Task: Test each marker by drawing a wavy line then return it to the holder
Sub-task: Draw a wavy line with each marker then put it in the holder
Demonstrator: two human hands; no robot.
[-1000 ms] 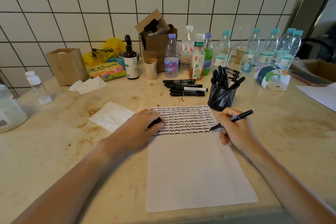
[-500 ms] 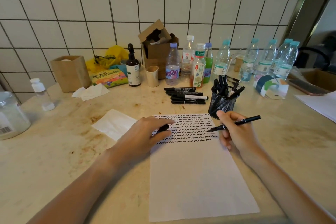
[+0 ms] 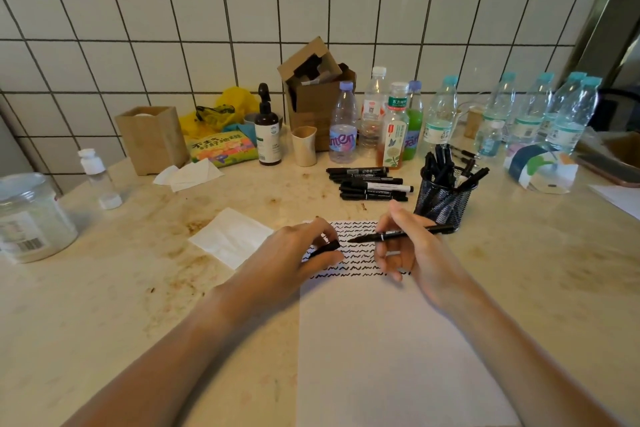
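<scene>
A white sheet of paper (image 3: 388,350) lies in front of me, its top part filled with rows of black wavy lines. My right hand (image 3: 412,253) pinches an uncapped black marker (image 3: 401,235), lifted off the sheet with its tip pointing left. My left hand (image 3: 294,256) holds the marker's black cap (image 3: 327,248) between thumb and fingers, a short way from the tip. Behind the right hand stands a black mesh holder (image 3: 443,199) full of black markers. Several more markers (image 3: 367,180) lie side by side on the table left of the holder.
A folded white tissue (image 3: 230,239) lies left of the sheet. Along the tiled wall stand several bottles (image 3: 391,125), a cardboard box (image 3: 315,94), a wooden box (image 3: 152,139), a beige cup (image 3: 304,146) and a spray bottle (image 3: 267,128). A plastic jar (image 3: 31,218) sits far left.
My right hand has lifted the marker off the paper's right edge and swung it left, level, toward my left hand. My left hand has raised the cap toward the tip.
</scene>
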